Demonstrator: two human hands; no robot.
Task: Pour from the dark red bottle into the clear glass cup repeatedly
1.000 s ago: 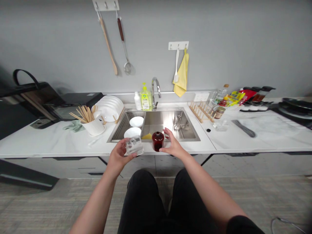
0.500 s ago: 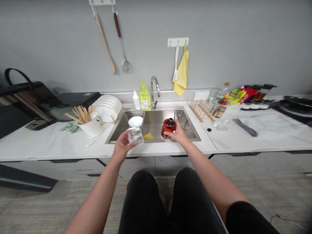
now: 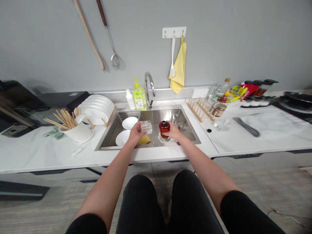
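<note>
My left hand [image 3: 136,135] clamps a clear square glass jar [image 3: 146,127]; my right hand [image 3: 174,131] grips an upright amber bottle [image 3: 164,128] (drain ring [image 3: 164,138] directly beneath).

We are gripping a clear square glass container [image 3: 146,127] in our left hand [image 3: 135,134] and holding an upright amber glass bottle [image 3: 164,129] in our right hand [image 3: 174,131], just apart, above the front half of the steel sink [image 3: 156,115].
</note>
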